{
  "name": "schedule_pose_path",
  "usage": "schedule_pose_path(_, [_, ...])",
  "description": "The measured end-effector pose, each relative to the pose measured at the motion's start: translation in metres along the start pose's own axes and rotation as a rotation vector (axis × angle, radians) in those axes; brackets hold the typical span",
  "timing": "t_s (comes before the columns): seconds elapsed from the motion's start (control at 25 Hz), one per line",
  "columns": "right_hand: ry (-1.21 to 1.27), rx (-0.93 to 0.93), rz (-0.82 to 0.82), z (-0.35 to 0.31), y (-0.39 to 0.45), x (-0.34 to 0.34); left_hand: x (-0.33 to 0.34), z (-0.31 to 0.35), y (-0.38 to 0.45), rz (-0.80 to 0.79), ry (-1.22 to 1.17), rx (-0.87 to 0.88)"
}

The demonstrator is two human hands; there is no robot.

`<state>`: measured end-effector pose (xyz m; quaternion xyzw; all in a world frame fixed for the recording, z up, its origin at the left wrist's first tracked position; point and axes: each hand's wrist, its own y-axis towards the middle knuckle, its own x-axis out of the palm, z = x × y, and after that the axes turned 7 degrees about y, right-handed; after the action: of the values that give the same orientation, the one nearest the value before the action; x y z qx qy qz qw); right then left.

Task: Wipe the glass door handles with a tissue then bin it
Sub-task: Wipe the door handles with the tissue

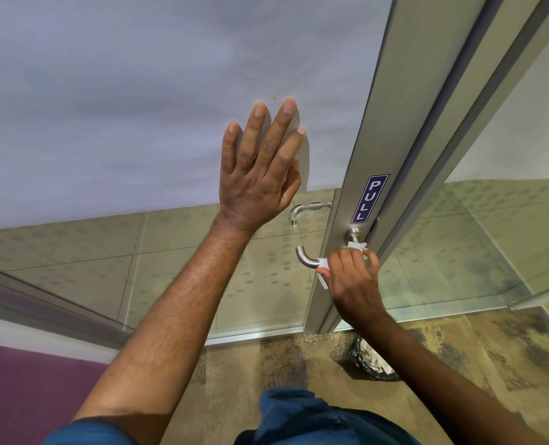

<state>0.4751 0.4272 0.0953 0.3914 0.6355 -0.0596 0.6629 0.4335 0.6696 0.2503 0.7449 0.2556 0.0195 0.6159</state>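
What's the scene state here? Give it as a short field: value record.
left hand: open, flat on the frosted glass door
right hand: grip closed on tissue, wrapped around near handle
far handle: seen through glass, untouched
sign: reads PULL, on door frame
bin: on floor below right arm, holds crumpled paper
task stage: wiping, tissue not yet binned

Head view — close, facing door.

Bright, even indoor light, soft shadow beside the left hand, wide-angle edge bending.
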Motion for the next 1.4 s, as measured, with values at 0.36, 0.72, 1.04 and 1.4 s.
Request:
schedule_pose_path(0.36, [0.023,0.203,-0.278,-0.064,0.035,-0.015,0.002,0.000,0.000,0.013,-0.001,-0.003])
schedule_pose_path(0.72, [-0.003,0.261,-0.434,-0.086,0.069,-0.017,0.002,0.000,-0.001,-0.007,-0.004,-0.015])
schedule_pose_path(1.04, [0.017,0.017,-0.296,-0.067,0.056,-0.011,-0.002,0.000,0.001,-0.026,-0.001,0.010])
schedule_pose_path(1.4, [0.042,-0.055,-0.148,-0.029,0.020,-0.009,-0.010,-0.002,0.004,-0.053,-0.012,0.035])
